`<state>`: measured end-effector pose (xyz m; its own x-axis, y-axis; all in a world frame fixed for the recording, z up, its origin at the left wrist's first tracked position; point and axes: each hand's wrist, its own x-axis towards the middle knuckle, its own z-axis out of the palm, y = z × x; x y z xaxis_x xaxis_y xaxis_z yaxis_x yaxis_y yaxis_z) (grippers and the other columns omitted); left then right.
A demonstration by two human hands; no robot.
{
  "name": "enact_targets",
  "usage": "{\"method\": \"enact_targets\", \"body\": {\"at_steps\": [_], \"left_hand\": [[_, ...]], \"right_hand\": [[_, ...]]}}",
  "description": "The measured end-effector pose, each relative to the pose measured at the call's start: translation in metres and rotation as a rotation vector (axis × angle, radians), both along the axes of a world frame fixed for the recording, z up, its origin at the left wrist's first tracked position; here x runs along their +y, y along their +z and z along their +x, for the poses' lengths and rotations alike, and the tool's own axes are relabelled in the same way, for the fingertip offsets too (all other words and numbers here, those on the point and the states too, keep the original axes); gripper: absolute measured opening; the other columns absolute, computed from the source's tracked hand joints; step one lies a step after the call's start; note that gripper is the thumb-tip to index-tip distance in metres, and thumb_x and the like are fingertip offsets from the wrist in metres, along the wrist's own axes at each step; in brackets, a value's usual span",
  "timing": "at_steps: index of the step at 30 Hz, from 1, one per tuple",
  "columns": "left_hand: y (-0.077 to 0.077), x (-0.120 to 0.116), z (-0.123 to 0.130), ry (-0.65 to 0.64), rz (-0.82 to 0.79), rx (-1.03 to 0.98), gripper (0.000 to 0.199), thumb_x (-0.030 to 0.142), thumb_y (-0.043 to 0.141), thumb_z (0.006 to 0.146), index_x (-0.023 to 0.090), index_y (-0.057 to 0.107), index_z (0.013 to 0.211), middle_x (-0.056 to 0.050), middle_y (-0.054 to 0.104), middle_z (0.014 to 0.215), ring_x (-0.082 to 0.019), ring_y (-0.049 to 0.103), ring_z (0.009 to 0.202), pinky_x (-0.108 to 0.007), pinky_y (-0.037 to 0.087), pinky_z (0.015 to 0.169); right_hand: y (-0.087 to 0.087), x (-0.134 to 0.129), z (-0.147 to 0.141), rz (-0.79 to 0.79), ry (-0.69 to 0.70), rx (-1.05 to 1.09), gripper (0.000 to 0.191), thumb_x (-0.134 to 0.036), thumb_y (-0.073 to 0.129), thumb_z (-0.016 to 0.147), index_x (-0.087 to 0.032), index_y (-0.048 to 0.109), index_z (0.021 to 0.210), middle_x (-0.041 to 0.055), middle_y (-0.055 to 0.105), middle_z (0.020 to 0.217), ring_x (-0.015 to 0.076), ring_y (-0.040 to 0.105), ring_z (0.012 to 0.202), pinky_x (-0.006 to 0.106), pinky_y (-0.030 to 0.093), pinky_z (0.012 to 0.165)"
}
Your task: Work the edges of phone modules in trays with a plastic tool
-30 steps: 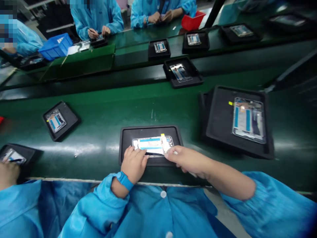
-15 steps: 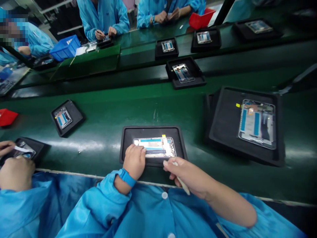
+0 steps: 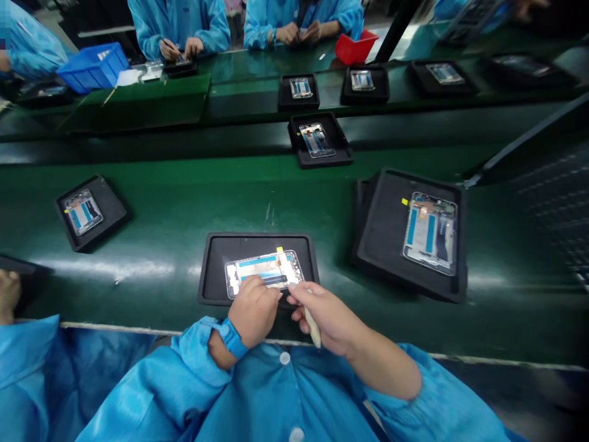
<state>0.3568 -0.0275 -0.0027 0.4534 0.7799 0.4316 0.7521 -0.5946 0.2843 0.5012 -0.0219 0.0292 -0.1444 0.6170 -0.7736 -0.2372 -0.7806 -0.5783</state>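
"So, what is your right hand (image 3: 326,316) doing?"

"Your thumb and forefinger have come back in to the near edge of the opened phone (image 3: 251,271); half a second ago they were just off its near right corner. You can't be seen clearly enough to tell whether they pinch that edge. Your other fingers are curled round a cream-coloured stick (image 3: 314,333), its end slanting toward you."

"And your left hand (image 3: 254,312)?"

"Your fingers there lie close together, bent over the near edge; whether they grip it is hidden. Your phone now sits skewed in its black tray (image 3: 214,253), where it lay nearly square, so you seem to be shifting or steadying it, not using the stick."

"How does it look in front of you?"

"Bright, its inside showing: blue strips (image 3: 257,259) across a pale middle, a dark band (image 3: 277,279) beside your fingers, a yellow tab (image 3: 280,250) at the far edge. Your tray rests on the green bench (image 3: 161,212); to your right, well apart, another opened phone (image 3: 431,233) lies in the top tray of a stack (image 3: 381,236)."
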Motion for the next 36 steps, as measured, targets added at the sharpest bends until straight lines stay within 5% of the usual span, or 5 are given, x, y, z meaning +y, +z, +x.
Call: {"method": "enact_targets", "body": {"at_steps": [5,8,11,20,36], "left_hand": [[-0.005,0.004,0.012,0.108,-0.036,0.086,0.015,0.015,0.045,0.079,0.017,0.058,0.072,-0.003,0.058,0.070,-0.023,0.050,0.091,-0.043,0.036,0.092],[-0.005,0.005,0.014,0.145,-0.097,0.119,0.015,0.017,0.045,0.080,0.017,0.059,0.075,-0.003,0.061,0.073,-0.023,0.050,0.094,-0.043,0.033,0.094],[-0.004,0.006,0.015,0.152,-0.140,0.132,0.017,0.018,0.044,0.081,0.017,0.060,0.076,-0.002,0.062,0.074,-0.023,0.049,0.096,-0.044,0.031,0.095],[-0.001,0.007,0.014,0.138,-0.198,0.154,0.018,0.018,0.043,0.081,0.018,0.059,0.075,-0.002,0.062,0.074,-0.024,0.049,0.096,-0.046,0.029,0.095],[-0.002,0.007,0.013,0.119,-0.218,0.155,0.016,0.016,0.043,0.081,0.018,0.058,0.075,-0.001,0.062,0.076,-0.023,0.049,0.097,-0.044,0.029,0.096]], "right_hand": [[-0.011,0.013,0.006,0.285,-0.352,-0.147,0.027,-0.039,0.055,0.074,-0.019,0.049,0.091,-0.0017,0.057,0.068,0.0096,0.052,0.051,0.021,0.043,0.044],[-0.021,0.016,0.011,0.513,-0.425,-0.426,0.035,-0.048,0.047,0.077,-0.019,0.048,0.096,0.0020,0.062,0.077,0.0147,0.058,0.067,0.030,0.047,0.064],[-0.031,0.012,0.011,0.670,-0.384,-0.625,0.033,-0.046,0.041,0.081,-0.018,0.047,0.097,0.0043,0.064,0.081,0.0173,0.059,0.078,0.037,0.044,0.075],[-0.054,0.004,0.007,0.992,-0.318,-0.708,0.019,-0.034,0.040,0.084,-0.020,0.045,0.095,0.0042,0.065,0.079,0.0178,0.060,0.073,0.039,0.046,0.070],[-0.043,0.007,0.006,1.126,-0.210,-0.884,0.021,-0.029,0.036,0.085,-0.018,0.053,0.081,0.0053,0.064,0.074,0.0160,0.060,0.071,0.032,0.047,0.067]]}}
